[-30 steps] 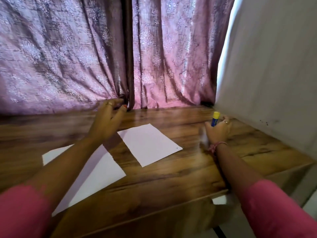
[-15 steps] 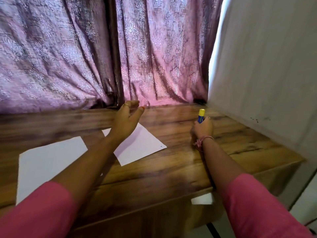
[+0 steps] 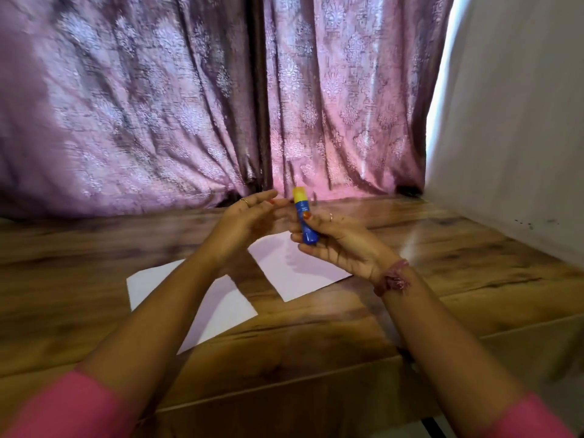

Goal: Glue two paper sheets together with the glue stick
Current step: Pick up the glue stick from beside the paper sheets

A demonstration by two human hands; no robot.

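My right hand (image 3: 339, 245) holds a blue glue stick (image 3: 305, 221) with a yellow cap upright above the table, thumb on its body and fingers curled behind it. Just to its left, my left hand (image 3: 245, 222) hovers with its fingers straight and reaching toward the cap, holding nothing. Two white paper sheets lie flat on the wooden table (image 3: 442, 263): one sheet (image 3: 300, 270) under my hands, the other sheet (image 3: 221, 308) nearer and to the left, partly hidden by my left forearm.
A purple patterned curtain (image 3: 189, 105) hangs along the table's back edge. A pale wall (image 3: 512, 121) borders the table on the right. The table's front edge (image 3: 316, 377) runs below my forearms.
My right hand has lifted the glue stick from the right side of the table and brought it to the middle. My left hand has come in beside it.
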